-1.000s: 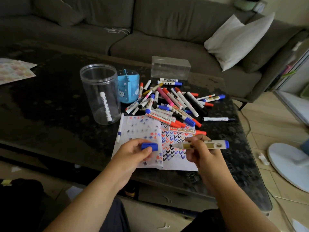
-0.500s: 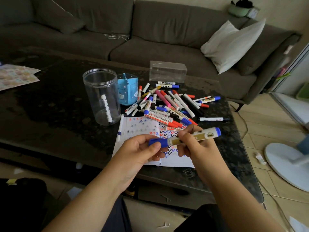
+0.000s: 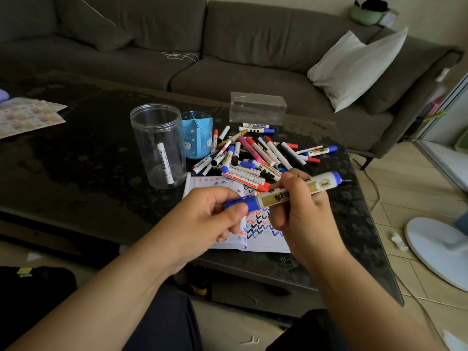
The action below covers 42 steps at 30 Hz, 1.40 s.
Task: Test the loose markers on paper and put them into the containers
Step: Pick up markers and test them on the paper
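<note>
My right hand [image 3: 301, 216] grips the barrel of a thick blue marker [image 3: 304, 190] held above the paper. My left hand [image 3: 210, 219] pinches its blue cap [image 3: 240, 202], which sits on the marker's tip. Below them lies the scribbled paper [image 3: 263, 231], partly hidden by both hands. A pile of loose markers [image 3: 255, 153] lies just beyond it. A clear round jar [image 3: 158, 145] stands at the left with one marker inside. A blue pen holder [image 3: 197, 134] stands right behind the jar, and a clear rectangular box [image 3: 257, 107] sits at the back.
All of this rests on a dark coffee table [image 3: 88, 173], with patterned sheets [image 3: 27, 116] at its far left. Behind stands a grey sofa [image 3: 228, 46] with a white pillow [image 3: 354, 69]. A white fan base [image 3: 438, 249] stands on the floor at the right.
The cap in my left hand was apart from the marker; the hands came together above the paper and the cap now sits on the tip. The marker has lifted slightly.
</note>
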{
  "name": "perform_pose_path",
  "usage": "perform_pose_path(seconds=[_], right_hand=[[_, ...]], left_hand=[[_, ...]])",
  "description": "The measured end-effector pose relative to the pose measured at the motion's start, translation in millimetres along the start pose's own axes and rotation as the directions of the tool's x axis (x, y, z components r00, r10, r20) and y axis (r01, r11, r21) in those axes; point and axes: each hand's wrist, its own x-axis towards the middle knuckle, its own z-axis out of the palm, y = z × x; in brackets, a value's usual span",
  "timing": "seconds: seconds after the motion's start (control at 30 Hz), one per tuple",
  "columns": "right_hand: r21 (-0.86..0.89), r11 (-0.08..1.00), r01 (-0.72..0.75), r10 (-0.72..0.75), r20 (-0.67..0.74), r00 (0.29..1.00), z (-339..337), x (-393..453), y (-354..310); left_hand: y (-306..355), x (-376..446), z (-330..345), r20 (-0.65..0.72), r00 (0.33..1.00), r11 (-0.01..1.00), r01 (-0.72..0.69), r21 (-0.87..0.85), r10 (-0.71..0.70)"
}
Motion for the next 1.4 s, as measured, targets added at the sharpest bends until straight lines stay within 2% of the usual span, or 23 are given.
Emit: perform_pose_path(seconds=[0.1,0.2,0.27,0.33,0.4,0.47,0.53,0.6,0.7,0.77,0.83,0.9,1.0,1.13,1.2,1.27,1.4], right_hand=[[0.102,0.994,-0.03,0.032,-0.022,0.999,7,1,9],[0.086,0.988,-0.129,0.13,-0.003,0.992,8,4,12],[0.01,0.975,-0.224,0.223,0.044,0.974,4,9,16],[-0.1,0.95,-0.296,0.305,0.086,0.949,-1,15,21],[-0.326,0.896,-0.302,0.315,-0.015,0.949,-8,25,26],[-0.609,0.773,-0.175,0.143,-0.103,0.984,-10,36,28],[-0.799,0.595,0.087,-0.029,0.086,0.996,-1,47,26],[-0.838,0.441,0.322,-0.024,0.348,0.937,22,57,22],[-0.76,0.359,0.542,0.002,0.581,0.814,63,71,26],[-0.717,0.372,0.59,-0.027,0.627,0.779,83,81,29],[-0.695,0.411,0.591,-0.071,0.622,0.78,93,93,30],[-0.696,0.48,0.534,-0.116,0.553,0.825,98,105,23],[-0.634,0.641,0.433,-0.208,0.399,0.893,109,124,-2],[-0.449,0.75,0.487,-0.362,0.339,0.869,133,150,-31],[-0.434,0.753,0.494,-0.359,0.356,0.862,144,161,-31],[-0.494,0.72,0.487,-0.322,0.385,0.865,153,170,-21],[-0.702,0.579,0.416,-0.131,0.423,0.897,160,180,7]], left_hand=[[-3,1,-1,-0.033,0.999,0.999,0.013,-0.031,-0.014],[-7,3,-6,-0.019,0.999,0.998,0.037,0.058,-0.036],[-12,6,-11,-0.03,0.997,0.993,0.067,0.093,-0.064],[-16,11,-22,-0.101,0.992,0.984,0.086,0.154,-0.071],[-21,15,-40,-0.199,0.979,0.953,0.108,0.282,-0.052],[-21,16,-58,-0.263,0.965,0.901,0.137,0.412,-0.027],[-18,16,-71,-0.285,0.958,0.854,0.159,0.495,-0.014],[-13,19,-79,-0.287,0.958,0.811,0.17,0.559,-0.003],[-4,22,-90,-0.299,0.954,0.777,0.162,0.609,0.035],[0,23,-99,-0.321,0.944,0.77,0.152,0.619,0.072],[4,24,-110,-0.361,0.926,0.773,0.147,0.617,0.112],[8,27,-123,-0.414,0.898,0.788,0.146,0.598,0.148],[12,35,-143,-0.478,0.858,0.781,0.163,0.603,0.189],[15,47,-160,-0.507,0.834,0.76,0.181,0.624,0.218],[15,51,-164,-0.511,0.831,0.761,0.182,0.623,0.22],[12,52,-166,-0.514,0.831,0.763,0.185,0.619,0.215],[-1,52,-167,-0.5,0.844,0.761,0.193,0.62,0.193]])
